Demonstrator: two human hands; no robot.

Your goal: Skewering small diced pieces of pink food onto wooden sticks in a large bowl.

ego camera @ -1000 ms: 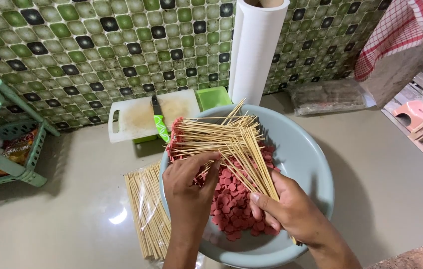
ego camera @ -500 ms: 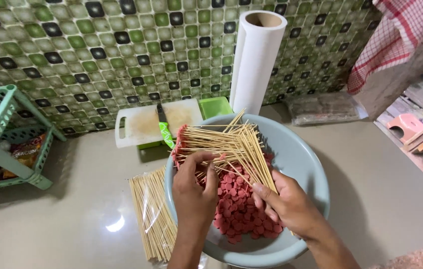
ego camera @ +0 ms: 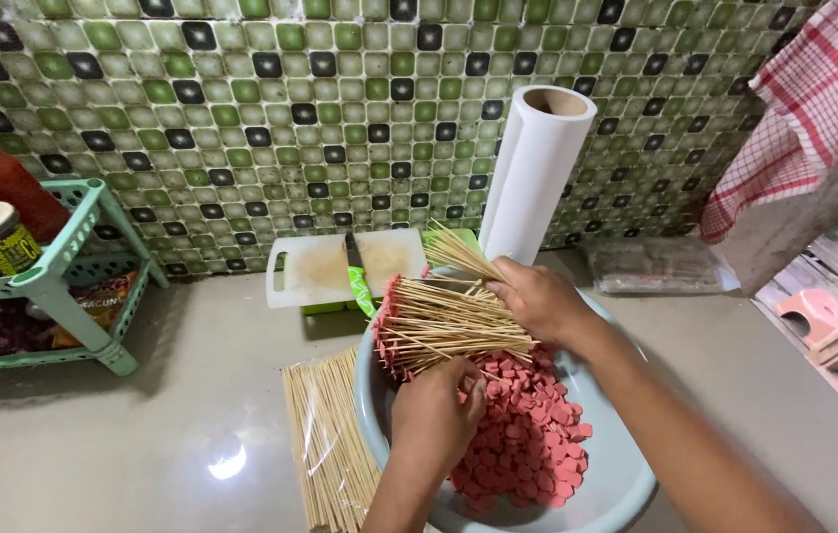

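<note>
At nine o'clock on the worktop [ego camera: 143, 434] stands a pale green plastic rack [ego camera: 54, 281] with a jar on its upper tier; nearer the middle, at seven o'clock from the basin, lies a packet of bare bamboo skewers [ego camera: 325, 444] in clear wrap; behind it a white cutting board [ego camera: 315, 268] carries a green-handled knife [ego camera: 357, 279].

The step in hand looks like threading: the grey-blue basin [ego camera: 616, 474] holds a heap of pink sausage slices [ego camera: 528, 434], and across its rim at eleven o'clock rests a bundle of loaded skewers [ego camera: 439, 321], each tipped with a pink piece.

The left hand [ego camera: 436, 415] comes up from six o'clock, knuckles upward, its grip curled down into the slices; whether it pinches a piece or a stick I cannot tell. The right hand [ego camera: 537, 296] reaches in from four o'clock, forearm sloping across the basin, its grip closed over the blunt ends of the bundle.

The next move, I judge, calls for steadying the bundle while one slice is picked cleanly.

At one o'clock stands a white roll [ego camera: 535, 173]; a red checked cloth [ego camera: 804, 109] hangs at two o'clock.
</note>
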